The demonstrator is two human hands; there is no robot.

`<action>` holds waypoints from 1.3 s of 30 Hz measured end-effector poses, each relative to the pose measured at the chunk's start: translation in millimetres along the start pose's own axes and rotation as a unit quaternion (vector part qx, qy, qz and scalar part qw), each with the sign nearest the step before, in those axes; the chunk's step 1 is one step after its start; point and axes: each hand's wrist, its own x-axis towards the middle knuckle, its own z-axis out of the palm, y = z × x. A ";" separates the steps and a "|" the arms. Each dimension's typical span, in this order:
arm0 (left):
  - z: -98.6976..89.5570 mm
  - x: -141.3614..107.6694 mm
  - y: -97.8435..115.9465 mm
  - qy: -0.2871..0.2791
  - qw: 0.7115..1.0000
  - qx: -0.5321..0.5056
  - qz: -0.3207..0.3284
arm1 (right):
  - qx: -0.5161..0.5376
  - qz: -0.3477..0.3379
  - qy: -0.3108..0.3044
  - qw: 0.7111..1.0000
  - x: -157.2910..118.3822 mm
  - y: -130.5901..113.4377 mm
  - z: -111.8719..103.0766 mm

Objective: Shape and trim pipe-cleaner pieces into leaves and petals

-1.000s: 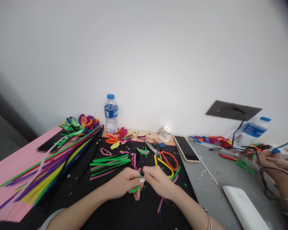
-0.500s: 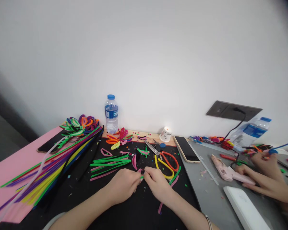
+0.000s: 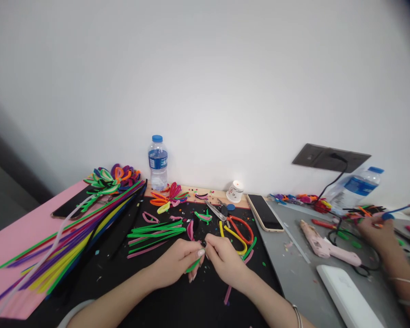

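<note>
My left hand (image 3: 178, 263) is closed in a pinch on a short green pipe cleaner (image 3: 192, 268), whose end sticks out below the thumb. My right hand (image 3: 226, 263) meets it fingertip to fingertip, also pinched. A small dark bit (image 3: 203, 244) shows between the two hands; what the right fingers grip is mostly hidden. Just beyond lies a pink pipe cleaner loop (image 3: 190, 230). Cut green pipe cleaners (image 3: 157, 231) with pink ones are left of it. Scissors (image 3: 237, 230) with red and yellow handles lie open beyond my right hand.
Long coloured pipe cleaners (image 3: 85, 237) spread at left beside a water bottle (image 3: 158, 164). A paper cup (image 3: 234, 192) and a phone (image 3: 264, 212) stand right of centre. Farther right are a pink glue gun (image 3: 328, 248), a white case (image 3: 348, 296) and a co-worker's hand (image 3: 376, 230).
The green pipe cleaner now shows below my left fingers, which have turned slightly. One of the co-worker's hands has left the glue gun.
</note>
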 end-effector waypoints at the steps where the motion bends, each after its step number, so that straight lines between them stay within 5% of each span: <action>1: 0.4 0.8 -0.7 -0.009 0.999 -0.045 -0.010 | -0.002 -0.003 0.002 1.000 -0.5 -0.9 -0.4; 5: 2.2 3.1 -2.0 -0.049 0.971 -0.227 -0.057 | 0.002 -0.014 0.010 1.000 -2.5 -4.7 -1.8; 9: 4.3 2.5 0.8 -0.089 0.909 -0.390 -0.115 | 0.011 -0.043 0.026 0.999 -6.5 -9.1 -2.4; 13: 3.4 0.5 0.2 -0.155 0.874 -0.440 -0.137 | 0.019 -0.103 0.031 0.994 -12.1 -11.6 -0.7; 16: 1.5 0.8 -3.3 -0.171 0.876 -0.431 -0.134 | 0.031 -0.131 0.032 0.990 -12.9 -10.0 0.7; 19: -0.1 3.3 -3.6 -0.114 0.927 -0.343 -0.099 | 0.065 -0.074 0.036 0.994 -7.9 -3.7 2.0; 23: -2.3 6.0 0.1 0.000 0.999 -0.051 -0.018 | 0.218 0.062 0.001 0.974 1.8 9.2 8.5; 25: -4.1 6.2 0.8 0.037 0.992 0.119 0.027 | 0.303 0.137 -0.018 0.943 4.7 13.9 12.8; 30: -8.5 6.0 -1.9 0.044 0.903 0.416 0.098 | 0.380 0.221 -0.017 0.898 6.5 14.1 16.8; 34: -10.1 6.0 -2.2 0.037 0.874 0.471 0.110 | 0.379 0.216 -0.017 0.900 8.0 11.5 14.8; 39: -10.8 6.1 0.3 0.030 0.910 0.404 0.094 | 0.379 0.195 -0.036 0.904 9.0 13.3 13.3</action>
